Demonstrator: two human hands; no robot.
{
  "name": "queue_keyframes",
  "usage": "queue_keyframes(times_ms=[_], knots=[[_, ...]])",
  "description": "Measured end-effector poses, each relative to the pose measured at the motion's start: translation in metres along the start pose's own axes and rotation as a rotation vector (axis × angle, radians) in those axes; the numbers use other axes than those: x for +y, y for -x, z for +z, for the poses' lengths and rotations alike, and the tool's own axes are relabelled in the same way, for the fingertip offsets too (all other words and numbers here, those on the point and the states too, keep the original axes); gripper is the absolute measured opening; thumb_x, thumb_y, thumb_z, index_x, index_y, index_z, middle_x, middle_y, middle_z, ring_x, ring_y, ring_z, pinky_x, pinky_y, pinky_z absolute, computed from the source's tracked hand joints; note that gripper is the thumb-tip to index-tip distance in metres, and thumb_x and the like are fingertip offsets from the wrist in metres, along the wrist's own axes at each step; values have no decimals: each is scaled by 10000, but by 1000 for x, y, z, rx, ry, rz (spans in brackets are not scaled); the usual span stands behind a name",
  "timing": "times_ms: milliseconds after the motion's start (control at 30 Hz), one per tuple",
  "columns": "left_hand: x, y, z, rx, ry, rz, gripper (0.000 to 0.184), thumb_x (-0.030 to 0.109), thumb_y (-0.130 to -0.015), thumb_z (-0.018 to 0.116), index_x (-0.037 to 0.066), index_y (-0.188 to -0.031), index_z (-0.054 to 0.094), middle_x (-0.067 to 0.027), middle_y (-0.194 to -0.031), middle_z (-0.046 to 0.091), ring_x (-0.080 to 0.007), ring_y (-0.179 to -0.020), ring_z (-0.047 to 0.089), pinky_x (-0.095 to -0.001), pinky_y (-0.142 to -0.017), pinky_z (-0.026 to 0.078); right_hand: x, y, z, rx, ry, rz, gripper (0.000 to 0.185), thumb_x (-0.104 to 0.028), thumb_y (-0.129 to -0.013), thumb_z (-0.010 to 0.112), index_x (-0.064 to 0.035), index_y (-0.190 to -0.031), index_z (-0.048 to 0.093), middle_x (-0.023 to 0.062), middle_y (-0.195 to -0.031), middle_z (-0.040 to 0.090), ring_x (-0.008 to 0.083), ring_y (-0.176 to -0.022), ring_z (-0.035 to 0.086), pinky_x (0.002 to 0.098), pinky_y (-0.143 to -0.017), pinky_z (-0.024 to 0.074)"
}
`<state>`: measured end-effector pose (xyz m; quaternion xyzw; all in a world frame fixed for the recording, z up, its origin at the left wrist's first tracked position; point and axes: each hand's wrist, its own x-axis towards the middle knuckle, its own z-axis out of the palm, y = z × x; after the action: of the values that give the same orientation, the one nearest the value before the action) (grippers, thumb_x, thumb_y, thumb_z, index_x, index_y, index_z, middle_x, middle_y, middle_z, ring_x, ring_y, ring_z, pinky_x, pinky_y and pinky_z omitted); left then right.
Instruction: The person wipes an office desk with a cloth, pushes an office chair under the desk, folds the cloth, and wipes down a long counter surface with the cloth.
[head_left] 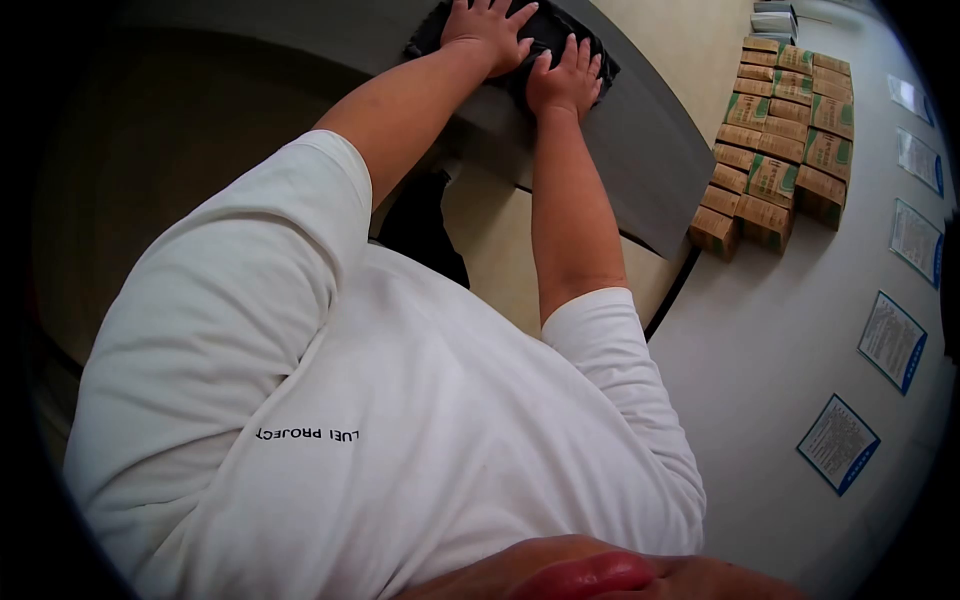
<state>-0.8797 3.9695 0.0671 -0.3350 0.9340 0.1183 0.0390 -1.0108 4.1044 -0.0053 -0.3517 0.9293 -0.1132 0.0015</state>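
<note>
A piece of black cloth, wrinkled and bunched, lies on the grey tabletop at the top of the view. My left hand rests palm down on its left part, fingers spread, the tips cut off by the frame's edge. Just to the right, my right hand presses flat on the cloth's near right part, fingers stretched out. The thumbs point toward each other with a small gap of cloth between them. What the cloth is cannot be made out.
Brown cardboard boxes with green markings stand stacked against the white wall on the right. Several framed notices hang along that wall. Below the table edge, a dark shape shows against the pale floor.
</note>
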Motion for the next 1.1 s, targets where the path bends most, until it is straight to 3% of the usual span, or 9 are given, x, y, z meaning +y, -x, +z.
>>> queue_keyframes(times_ms=[200,300,333,467,600,667,800,900,1100], knots=[[46,-118,138,23,27,58,779,656,-1091,505,306,-1782,426,-143,-1904,248,-386,-1763,175,-630,-1411,74,121,-75,126,20,43,-33,725,-540,-1084,555,-240,-1740,477,47,-1862,360,317,-1737,272,546,-1400,231],[80,-186,214,-16,36,66,790,661,-1094,500,291,-1787,416,-135,-1903,257,-376,-1763,188,-627,-1412,74,204,-133,199,68,111,-142,733,-579,-1082,548,-244,-1731,493,73,-1854,379,358,-1718,311,549,-1387,268],[99,-213,176,-37,23,56,793,657,-1094,506,285,-1788,413,-133,-1901,263,-366,-1761,200,-627,-1411,88,212,-171,166,44,137,-110,721,-621,-1084,539,-257,-1707,539,118,-1851,373,383,-1716,311,545,-1386,274],[142,-266,165,-45,75,-19,795,623,-1092,540,257,-1787,415,-128,-1892,290,-331,-1751,248,-602,-1405,167,238,-229,135,-72,169,41,724,-699,-1086,508,-264,-1655,619,167,-1851,361,404,-1720,302,527,-1379,307],[168,-349,221,93,176,-43,761,544,-1084,584,201,-1753,467,-130,-1872,335,-322,-1727,303,-543,-1386,261,277,-299,172,-123,120,106,724,-694,-1098,488,-245,-1650,623,168,-1854,348,399,-1727,280,482,-1396,283],[201,-309,147,197,85,-16,742,514,-1077,593,167,-1726,497,-133,-1861,351,-327,-1718,316,-523,-1380,273,274,-282,79,-139,72,85,725,-695,-1094,500,-245,-1649,623,165,-1851,354,398,-1723,289,487,-1395,286],[212,-325,164,382,35,40,721,489,-1068,594,129,-1690,533,-139,-1846,372,-329,-1702,336,-532,-1375,270,302,-300,79,-94,135,-5,647,-543,-1151,496,-124,-1624,633,160,-1820,424,379,-1702,340,510,-1385,300],[215,-298,158,346,3,23,729,496,-1072,588,136,-1702,524,-140,-1843,375,-330,-1705,331,-549,-1380,251,319,-276,81,15,84,-196,740,-707,-1084,522,-255,-1665,600,155,-1845,365,408,-1709,312,507,-1391,292],[248,-191,125,56,41,133,796,542,-1099,537,149,-1779,407,-136,-1885,293,-345,-1746,230,-560,-1401,199,348,-170,42,5,140,-212,801,-724,-1077,537,-287,-1746,479,151,-1860,330,416,-1728,258,553,-1402,240]])
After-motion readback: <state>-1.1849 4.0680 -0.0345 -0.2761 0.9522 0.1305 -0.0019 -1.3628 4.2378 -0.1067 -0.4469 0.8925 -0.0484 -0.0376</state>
